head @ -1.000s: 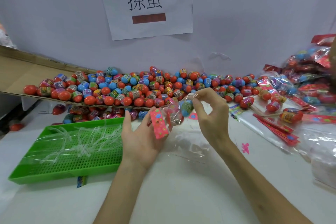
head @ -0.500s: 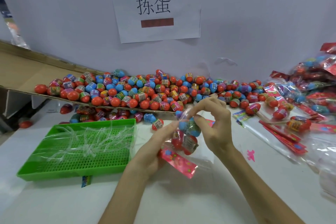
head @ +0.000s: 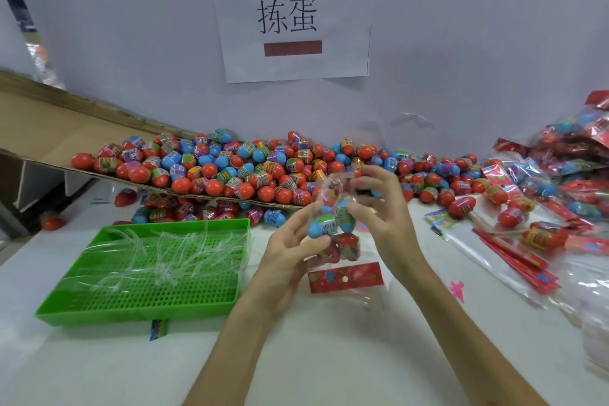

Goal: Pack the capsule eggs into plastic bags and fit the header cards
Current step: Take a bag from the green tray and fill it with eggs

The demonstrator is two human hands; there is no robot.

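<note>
View: head (the only one).
Bag [head: 346,249]: clear, held up over the bench [head: 296,356] between both hands; eggs [head: 324,227] inside, two blue ones uppermost.
Left hand [head: 290,260]: grip pinching the bag's left side, thumb on a blue egg.
Right hand [head: 382,217]: grip curled, pinching the bag's top.
Header card [head: 346,277]: red, at the bag's low end, under the eggs.
Pile [head: 230,168]: loose eggs behind the hands, on cardboard [head: 49,128] and bench.
Tray [head: 148,273]: green, left of the hands, holding clear strips.
</note>
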